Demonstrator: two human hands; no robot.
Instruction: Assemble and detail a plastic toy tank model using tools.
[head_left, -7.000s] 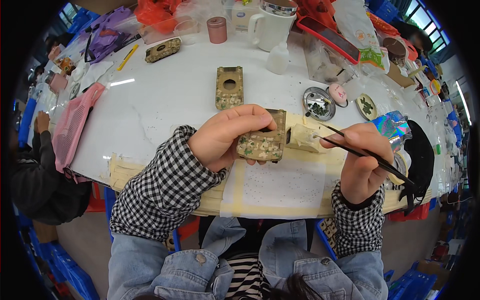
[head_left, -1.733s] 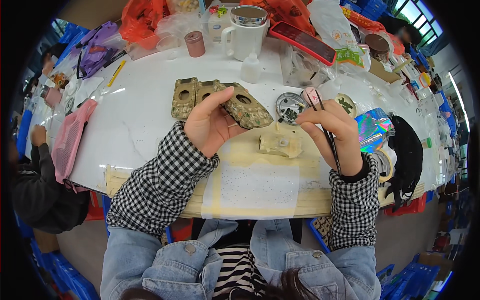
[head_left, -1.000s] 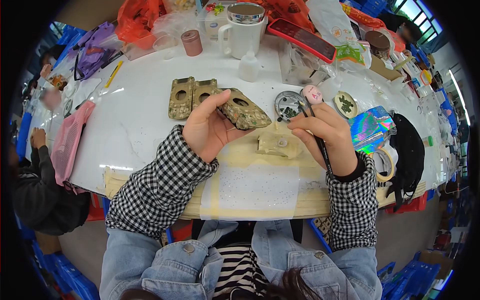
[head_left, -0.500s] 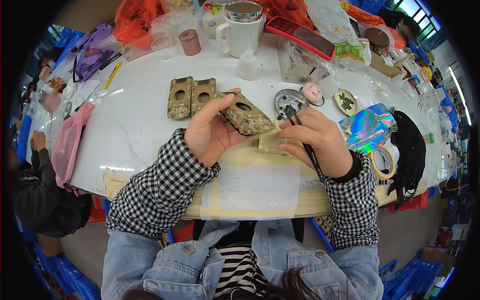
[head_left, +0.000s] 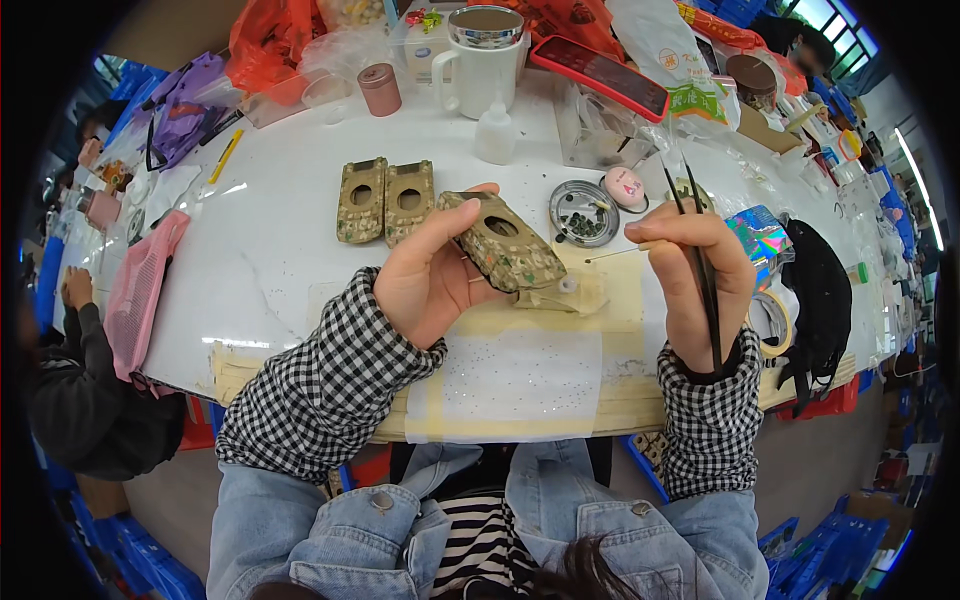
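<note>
A camouflage-patterned model hull part [head_left: 515, 255] with an oval hole in its top rests in my left hand [head_left: 430, 245], tilted, with thumb and fingers round it. Black tweezers [head_left: 708, 290] sit in my right hand [head_left: 700, 265], tips pointing up and apart with nothing between them. The same hand pinches a thin needle-like stick [head_left: 612, 254], whose tip points left, just short of the hull part. Two like hull parts [head_left: 360, 205] stand side by side beyond my left hand. Below the held part lies a pale taped block [head_left: 570, 298].
A round dish [head_left: 583, 228] holds small dark green pieces. A white sheet [head_left: 510, 380] with tiny specks is taped before me. Further back stand a white mug [head_left: 485, 75], a dropper bottle [head_left: 495, 135] and a red-cased phone [head_left: 600, 77]. A tape roll [head_left: 768, 325] lies right.
My right hand has moved right, away from the hull part. The tweezers have swung tips-up, and the thin stick now shows in the fingers. The hull part has shifted slightly right.
</note>
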